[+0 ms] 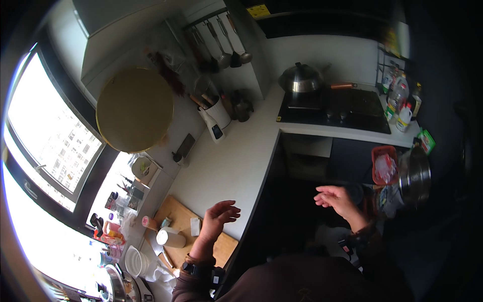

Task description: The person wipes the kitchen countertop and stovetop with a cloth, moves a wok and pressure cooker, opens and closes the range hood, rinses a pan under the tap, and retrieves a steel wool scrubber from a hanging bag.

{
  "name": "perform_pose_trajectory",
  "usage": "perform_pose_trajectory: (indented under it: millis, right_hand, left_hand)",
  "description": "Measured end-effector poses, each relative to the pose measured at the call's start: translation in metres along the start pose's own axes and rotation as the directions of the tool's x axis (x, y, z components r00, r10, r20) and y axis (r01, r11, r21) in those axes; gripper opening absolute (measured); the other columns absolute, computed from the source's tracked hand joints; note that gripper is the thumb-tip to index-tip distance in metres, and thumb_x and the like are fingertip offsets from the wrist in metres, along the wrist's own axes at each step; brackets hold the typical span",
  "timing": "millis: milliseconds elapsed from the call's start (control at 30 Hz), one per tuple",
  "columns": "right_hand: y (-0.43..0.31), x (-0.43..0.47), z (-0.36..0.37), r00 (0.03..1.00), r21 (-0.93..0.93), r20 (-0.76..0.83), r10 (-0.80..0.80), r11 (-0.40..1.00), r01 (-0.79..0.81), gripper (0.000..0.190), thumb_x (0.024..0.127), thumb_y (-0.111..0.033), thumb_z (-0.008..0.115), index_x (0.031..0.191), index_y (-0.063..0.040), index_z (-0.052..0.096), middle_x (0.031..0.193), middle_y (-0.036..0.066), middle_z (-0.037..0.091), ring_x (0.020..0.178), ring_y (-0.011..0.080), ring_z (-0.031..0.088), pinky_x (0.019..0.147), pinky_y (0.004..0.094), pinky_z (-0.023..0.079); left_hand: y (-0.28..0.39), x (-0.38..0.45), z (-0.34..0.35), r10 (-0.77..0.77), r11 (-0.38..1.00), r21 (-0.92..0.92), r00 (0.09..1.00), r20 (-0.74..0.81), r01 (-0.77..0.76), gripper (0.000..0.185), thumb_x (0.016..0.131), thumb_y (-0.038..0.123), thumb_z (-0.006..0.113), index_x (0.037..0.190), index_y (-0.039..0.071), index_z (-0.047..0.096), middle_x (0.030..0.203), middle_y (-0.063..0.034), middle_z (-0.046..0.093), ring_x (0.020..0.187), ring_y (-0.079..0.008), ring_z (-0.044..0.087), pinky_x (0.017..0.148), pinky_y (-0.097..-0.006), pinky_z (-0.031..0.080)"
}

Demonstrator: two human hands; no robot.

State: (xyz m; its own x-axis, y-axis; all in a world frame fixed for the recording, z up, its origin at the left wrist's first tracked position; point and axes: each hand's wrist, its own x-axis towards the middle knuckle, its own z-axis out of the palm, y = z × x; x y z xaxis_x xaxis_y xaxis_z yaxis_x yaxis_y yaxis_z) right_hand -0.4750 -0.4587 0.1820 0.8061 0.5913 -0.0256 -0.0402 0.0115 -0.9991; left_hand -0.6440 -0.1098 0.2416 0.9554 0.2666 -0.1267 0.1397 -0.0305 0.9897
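Observation:
Both hands are raised in front of the body with nothing in them. My left hand (218,219), fingers apart and slightly curled, hovers by a wooden cutting board (225,247). On that board stand a white cylindrical container (170,238) and a pink-topped jar (149,222), with a small white block (195,227) beside them. A knife (164,253) lies at the board's left side. My right hand (334,199) is held over the dark area right of the counter edge, its fingers loosely bent. To its upper right is a red plastic basket (373,166) holding a plastic bag.
A lidded metal wok (300,78) sits on the black cooktop (334,109). Bottles (398,94) stand at its right. Along the wall are a white knife holder (220,113) and hanging utensils (224,41). A steel pot (415,177) is at the right, a lidded cooker (113,283) at lower left.

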Motion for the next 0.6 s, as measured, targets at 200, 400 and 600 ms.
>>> perform_pose_trajectory:
  millis: [200,400,600]
  right_hand:
    - [-0.067,0.158,0.004,0.935,-0.01,0.309,-0.175,0.982,0.187,0.029,0.092,-0.008,0.052,0.119,0.002,0.055,0.096,0.01,0.066,0.082,0.0135,0.065,0.072,0.0244,0.052]
    - [-0.123,0.286,0.045,0.832,0.016,0.441,-0.337,0.93,0.368,0.031,0.091,-0.006,0.052,0.12,0.003,0.053,0.097,0.013,0.066,0.082,0.0137,0.064,0.071,0.0243,0.052]
    - [-0.17,0.416,0.061,0.84,-0.07,0.434,-0.327,0.917,0.393,0.038,0.089,-0.007,0.054,0.126,0.001,0.05,0.098,0.01,0.065,0.081,0.0117,0.062,0.07,0.0238,0.05]
  left_hand:
    - [0.051,0.052,-0.016,0.098,0.994,0.072,0.983,-0.156,-0.088,0.031,0.087,0.001,0.053,0.118,0.0,0.055,0.099,-0.0129,0.066,0.088,-0.0214,0.065,0.077,-0.0303,0.053]
    - [0.089,0.084,-0.065,0.215,0.968,0.194,0.923,-0.32,-0.158,0.036,0.086,-0.006,0.051,0.122,0.0,0.053,0.102,-0.0113,0.064,0.089,-0.0184,0.065,0.074,-0.0272,0.052]
    - [0.127,0.129,-0.115,0.366,0.875,0.455,0.841,-0.399,-0.165,0.044,0.084,-0.005,0.05,0.127,0.003,0.05,0.114,-0.0097,0.06,0.1,-0.0177,0.061,0.077,-0.0279,0.05]
